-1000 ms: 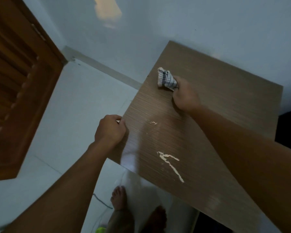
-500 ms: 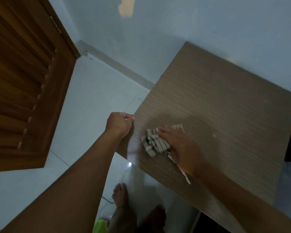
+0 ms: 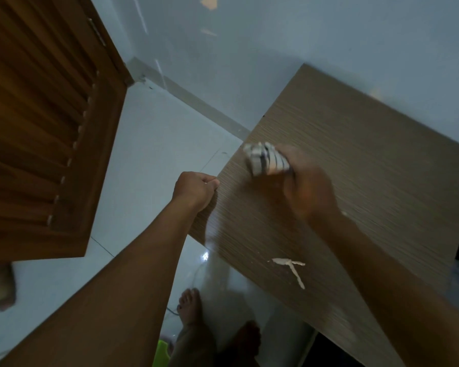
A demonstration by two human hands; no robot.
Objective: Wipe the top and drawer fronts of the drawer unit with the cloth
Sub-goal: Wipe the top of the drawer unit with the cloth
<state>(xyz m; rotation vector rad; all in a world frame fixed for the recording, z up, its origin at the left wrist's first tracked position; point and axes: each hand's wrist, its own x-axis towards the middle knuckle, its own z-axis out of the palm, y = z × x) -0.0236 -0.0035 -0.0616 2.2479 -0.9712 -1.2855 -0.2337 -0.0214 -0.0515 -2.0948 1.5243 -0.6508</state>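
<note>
Two bare feet (image 3: 190, 308) are standing on the pale tiled floor (image 3: 157, 160) just below the near corner of the drawer unit (image 3: 368, 168). A small bright green thing (image 3: 161, 352), too cut off to identify, is lying beside them at the bottom edge of the view. A brown louvred wooden door (image 3: 43, 123) is filling the upper left, well apart from the unit. A blue-grey wall (image 3: 329, 35) is running behind the unit, with a grey skirting strip (image 3: 196, 102) along its foot and a patch of flaked paint (image 3: 209, 1) near the top. Only the unit's wood-grain top is showing, and a pale, branching smear or scrape (image 3: 289, 268) is lying on it near the front edge, just beside the right forearm.

The left hand (image 3: 195, 190) is curling its fingers over the left edge of the top and gripping it. The right hand (image 3: 309, 192) is closing tightly around a bunched white cloth (image 3: 265, 158) with dark stripes, pressing it down onto the top close to that same left edge, a little beyond the left hand. The cloth is sticking out past the fingers and is looking blurred.
</note>
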